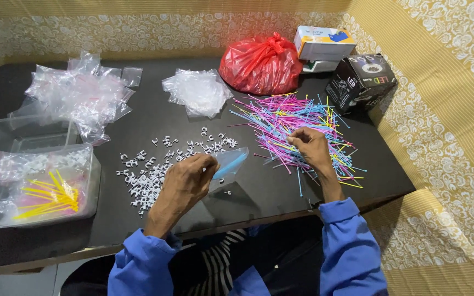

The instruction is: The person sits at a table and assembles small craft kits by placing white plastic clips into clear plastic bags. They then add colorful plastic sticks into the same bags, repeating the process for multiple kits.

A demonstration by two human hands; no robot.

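Two hands work over a black table (259,192); the left hand (188,178) is closed in a pinch on a small clear bag (227,163) that has something blue inside, held just above the tabletop at the edge of the white clips (154,170); the right hand (309,143) rests on the ties (297,129), fingers curled and pinched together on a few strands, though exactly how many it grips cannot be told.

The ties are thin plastic strands in pink, blue, yellow and green, far too many to count, lying crisscross in one loose heap right of centre; the clips are small white hooked pieces, several dozen, scattered left of centre.

Two clear trays (91,181) stand at the left edge; the nearer one holds filled bags, one showing yellow ties (50,198); the farther looks bare.

Two heaps of empty bags (80,90) lie behind; one red sack (259,64), knotted shut, sits at the back; a white box (323,43) and a black box (360,82) stand beside it.
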